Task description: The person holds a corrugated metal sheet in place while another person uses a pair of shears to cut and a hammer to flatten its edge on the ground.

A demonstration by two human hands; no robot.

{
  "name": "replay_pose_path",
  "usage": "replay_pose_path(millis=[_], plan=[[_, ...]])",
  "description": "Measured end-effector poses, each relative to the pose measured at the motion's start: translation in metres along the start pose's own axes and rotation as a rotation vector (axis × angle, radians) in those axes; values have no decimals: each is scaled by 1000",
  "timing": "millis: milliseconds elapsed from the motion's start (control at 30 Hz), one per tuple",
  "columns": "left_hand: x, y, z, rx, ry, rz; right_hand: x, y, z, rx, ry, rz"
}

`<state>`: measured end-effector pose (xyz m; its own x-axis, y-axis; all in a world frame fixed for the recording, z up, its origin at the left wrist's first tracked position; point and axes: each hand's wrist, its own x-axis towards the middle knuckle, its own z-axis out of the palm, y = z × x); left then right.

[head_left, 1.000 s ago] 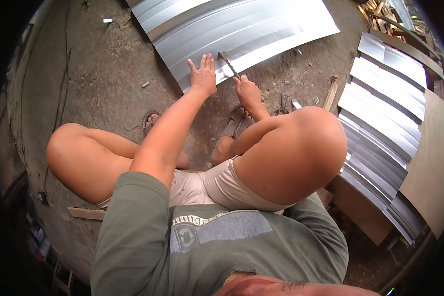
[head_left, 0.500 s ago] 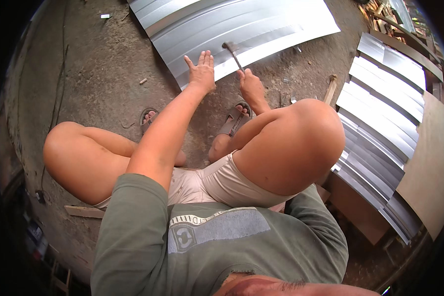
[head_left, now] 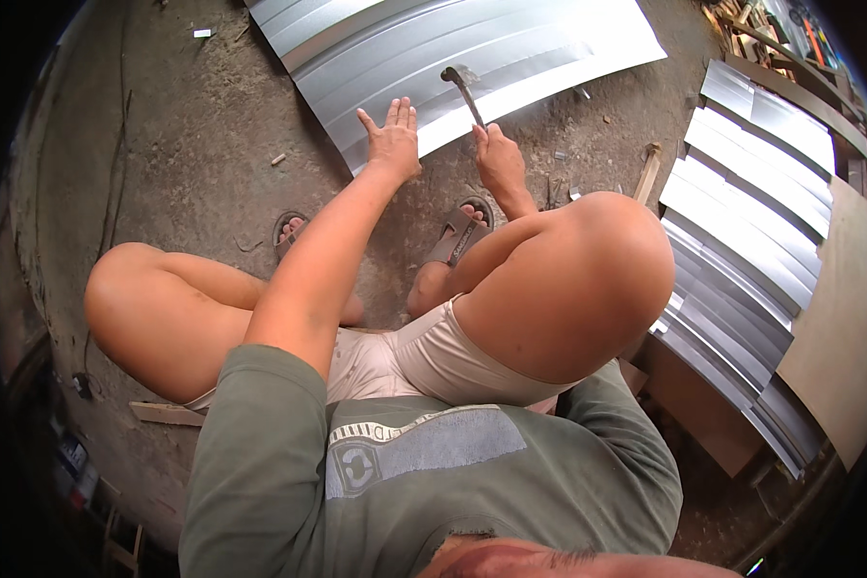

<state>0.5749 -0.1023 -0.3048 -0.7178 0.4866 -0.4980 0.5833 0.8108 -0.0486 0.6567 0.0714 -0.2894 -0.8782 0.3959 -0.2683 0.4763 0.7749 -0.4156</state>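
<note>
A silvery ribbed metal sheet (head_left: pixel 511 72) lies on the floor in front of me. My left hand (head_left: pixel 392 144) rests flat on its near left corner, fingers stretched out and spread. Wrapped round the handle of a hammer (head_left: pixel 467 94) is my right hand (head_left: pixel 500 159), just off the sheet's near edge. The hammer's dark head is over the sheet; whether it touches the metal I cannot tell.
A row of overlapping shiny metal strips (head_left: pixel 742 222) lies to the right, beside a tan board (head_left: pixel 833 337). A wooden stick (head_left: pixel 648 173) is on the floor near my right knee. Scrap wood (head_left: pixel 742 24) is heaped at the far right. A dark cable (head_left: pixel 120 164) runs along the left.
My right hand and the hammer have moved slightly right, and the hammer's head is turned and a little farther away. My left hand has stayed in place on the sheet.
</note>
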Motion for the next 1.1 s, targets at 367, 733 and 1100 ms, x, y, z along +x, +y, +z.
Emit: replay_pose_path(millis=[367, 733, 1100], plan=[[-2, 4, -2, -28, -14, 27, 6, 30, 17, -66, -7, 13], [-2, 0, -2, -23, -36, 2, 19, 25, -4, -5, 34, 8], [-3, 0, -10, -37, 46, 15, 15, 33, -6, 28, 12, 109]])
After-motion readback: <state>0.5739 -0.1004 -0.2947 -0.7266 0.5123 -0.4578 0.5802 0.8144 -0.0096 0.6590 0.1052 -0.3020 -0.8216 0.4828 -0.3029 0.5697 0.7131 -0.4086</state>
